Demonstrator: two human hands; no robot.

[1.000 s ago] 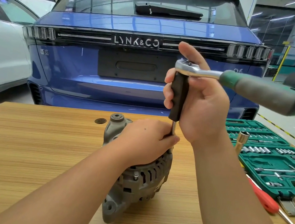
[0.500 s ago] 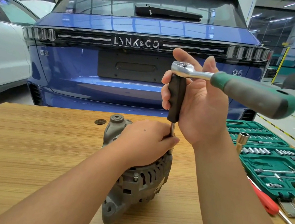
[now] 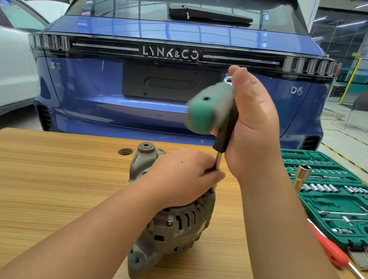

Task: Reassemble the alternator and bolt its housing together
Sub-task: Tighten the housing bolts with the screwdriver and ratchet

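The grey alternator (image 3: pixel 172 230) stands on the wooden table (image 3: pixel 29 188). My left hand (image 3: pixel 180 176) lies over its top and pinches the thin steel shaft of the extension (image 3: pixel 218 162) where it meets the housing. My right hand (image 3: pixel 253 127) grips the black extension handle (image 3: pixel 225 135) upright, thumb on the ratchet head. The ratchet's green handle (image 3: pixel 205 111) is blurred and points toward me and to the left. The bolt under the socket is hidden by my left hand.
An open green socket case (image 3: pixel 340 199) lies at the right with a brass-coloured socket (image 3: pixel 301 177) standing at its near-left edge. A red-handled screwdriver (image 3: pixel 332 251) lies in front of it. A blue car's rear (image 3: pixel 175 79) stands beyond the table's far edge.
The ratchet's green handle has swung from pointing right round toward me and to the left. My left hand and the alternator have stayed put.
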